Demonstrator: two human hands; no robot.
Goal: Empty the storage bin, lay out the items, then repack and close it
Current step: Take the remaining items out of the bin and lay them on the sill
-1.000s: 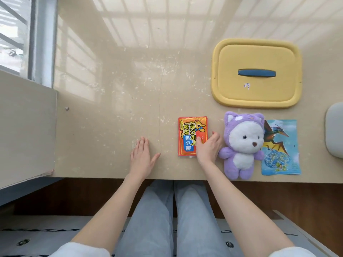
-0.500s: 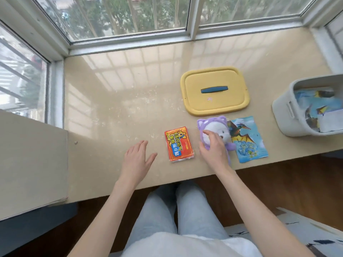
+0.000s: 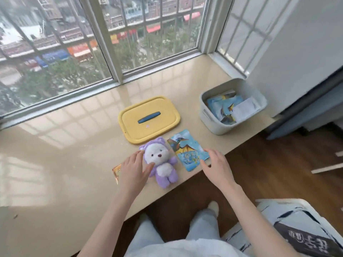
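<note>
Both open hands have moved right, the left hand now touching the purple toy and the right hand by the blue packet, while the grey bin nearby still holds packets to take out.

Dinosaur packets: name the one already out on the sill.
The packet lying flat between the purple plush and the right hand; the others sit inside the grey bin.

Left hand hides most of the orange packet.
</note>
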